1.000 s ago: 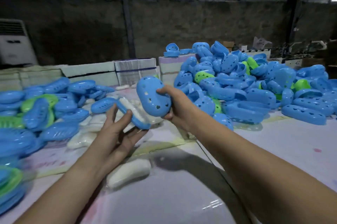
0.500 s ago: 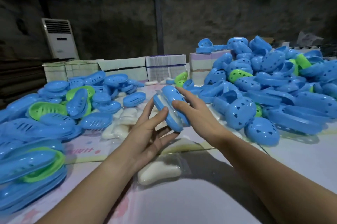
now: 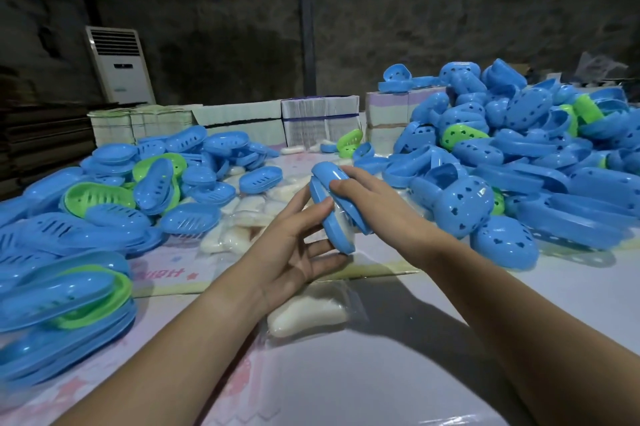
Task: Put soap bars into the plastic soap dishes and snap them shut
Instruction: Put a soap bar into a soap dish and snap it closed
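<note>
We look down on a wide pale bench (image 3: pixel 398 366) covered with a smooth sheet. On its right side rises the biggest heap, a pile of blue lids (image 3: pixel 540 162) with heart-shaped holes, a few green ones mixed in. On the left lies a lower spread of blue trays (image 3: pixel 104 217) with slotted bottoms, some of them green, and nearest us a nested stack of them (image 3: pixel 65 314). Behind the heaps, along the far edge of the bench, stand bundles of white cartons (image 3: pixel 318 120), and behind those a tall white air conditioner (image 3: pixel 119 65) stands against the dark wall.

Between the two heaps, a loose cluster of white soap bars (image 3: pixel 239 221) in clear wrap lies on the bench. One more wrapped soap bar (image 3: pixel 308 316) lies alone nearer us, just under our left wrist.

Above the middle of the bench we hold one blue soap dish (image 3: pixel 334 207) on edge, tilted, its two halves brought together with a pale strip of soap showing in the gap between them; whether it is fully snapped we cannot tell. Our left hand (image 3: pixel 298 245) cups it from the left and below, thumb laid against the near shell and fingers curled under its lower end. Our right hand (image 3: pixel 377 204) clasps it from the right, fingers wrapped over the far shell.
</note>
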